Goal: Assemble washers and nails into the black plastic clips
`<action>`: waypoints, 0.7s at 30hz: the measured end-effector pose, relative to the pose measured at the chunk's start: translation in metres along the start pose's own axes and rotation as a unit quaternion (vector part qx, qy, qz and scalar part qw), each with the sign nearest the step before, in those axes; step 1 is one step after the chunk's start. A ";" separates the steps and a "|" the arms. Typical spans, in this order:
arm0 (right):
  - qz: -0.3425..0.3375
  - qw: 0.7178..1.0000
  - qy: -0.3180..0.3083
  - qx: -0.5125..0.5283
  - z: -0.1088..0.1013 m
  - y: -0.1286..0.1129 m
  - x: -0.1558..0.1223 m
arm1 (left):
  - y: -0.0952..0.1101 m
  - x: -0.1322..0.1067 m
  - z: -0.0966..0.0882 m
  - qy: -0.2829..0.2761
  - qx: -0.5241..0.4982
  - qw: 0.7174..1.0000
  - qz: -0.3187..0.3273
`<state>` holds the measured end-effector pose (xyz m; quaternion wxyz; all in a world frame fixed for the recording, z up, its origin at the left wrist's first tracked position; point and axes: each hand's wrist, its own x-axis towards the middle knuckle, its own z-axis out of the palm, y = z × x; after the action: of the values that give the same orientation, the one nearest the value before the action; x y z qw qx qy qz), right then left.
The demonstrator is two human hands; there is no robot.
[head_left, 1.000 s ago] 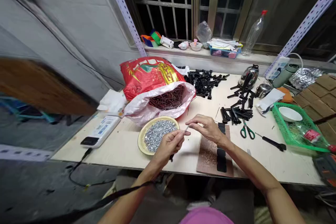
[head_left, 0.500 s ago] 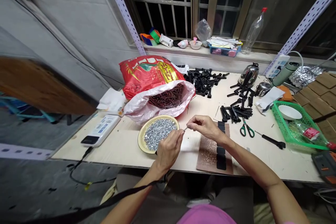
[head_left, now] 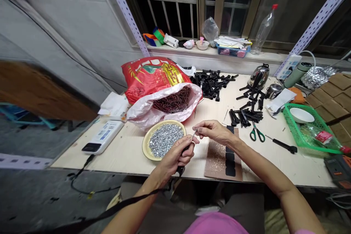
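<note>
My left hand (head_left: 177, 155) is closed around a black part whose end sticks out below the palm, just right of a yellow dish (head_left: 146, 140) full of small silver nuts (head_left: 163, 140). My right hand (head_left: 212, 131) pinches a thin silver pin (head_left: 194, 133) that points at the left hand's fingertips. Both hands hover over the pale wooden table (head_left: 128, 153), beside a brown sheet (head_left: 216, 157) carrying black strips (head_left: 230, 157).
A white bag of dark red screws (head_left: 172, 103) lies behind the dish, before a red bag (head_left: 153, 76). Black plastic parts (head_left: 212, 80) are piled at the back. Scissors (head_left: 256, 134), a screwdriver (head_left: 282, 145), a green basket (head_left: 307, 131), a kettle (head_left: 257, 76) and a power strip (head_left: 102, 137) lie around.
My left hand has sunk slightly toward the table edge and curled tighter on the black part. The right hand keeps the pin at the left fingertips. The camera has shifted a little.
</note>
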<state>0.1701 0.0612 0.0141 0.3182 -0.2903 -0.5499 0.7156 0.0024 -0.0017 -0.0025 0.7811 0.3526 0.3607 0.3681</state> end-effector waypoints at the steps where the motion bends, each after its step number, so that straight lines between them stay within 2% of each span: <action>1: 0.002 1.000 0.000 0.007 0.000 0.001 0.000 | 0.000 0.000 0.001 -0.001 -0.002 1.000 0.003; 7: -0.014 0.999 0.009 -0.032 0.001 -0.002 -0.002 | 0.005 -0.001 0.006 0.023 0.048 0.998 0.023; 9: -0.027 0.997 0.020 -0.063 0.002 -0.003 -0.005 | 0.003 -0.002 0.008 0.054 0.100 0.993 0.043; 11: -0.040 0.995 0.039 -0.088 0.004 -0.004 -0.008 | -0.001 -0.002 0.010 0.118 0.186 0.970 0.105; 13: -0.054 0.992 0.055 -0.100 0.007 -0.003 -0.010 | -0.007 -0.001 0.012 0.193 0.264 0.927 0.183; 15: -0.064 0.990 0.068 -0.110 0.010 -0.001 -0.012 | -0.011 0.001 0.014 0.232 0.286 0.905 0.212; 17: -0.075 0.985 0.092 -0.126 0.011 0.001 -0.015 | -0.012 0.004 0.015 0.228 0.227 0.925 0.200; 19: -0.089 0.976 0.132 -0.152 0.011 0.005 -0.018 | -0.009 0.009 0.017 0.202 0.107 0.955 0.189; 21: -0.094 0.965 0.162 -0.185 0.010 0.012 -0.022 | -0.005 0.016 0.020 0.173 -0.009 0.967 0.189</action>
<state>0.1745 0.0354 0.0066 0.4096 -0.4031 -0.6389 0.5114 0.0276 0.0031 -0.0020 0.6264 0.3382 0.4140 0.5673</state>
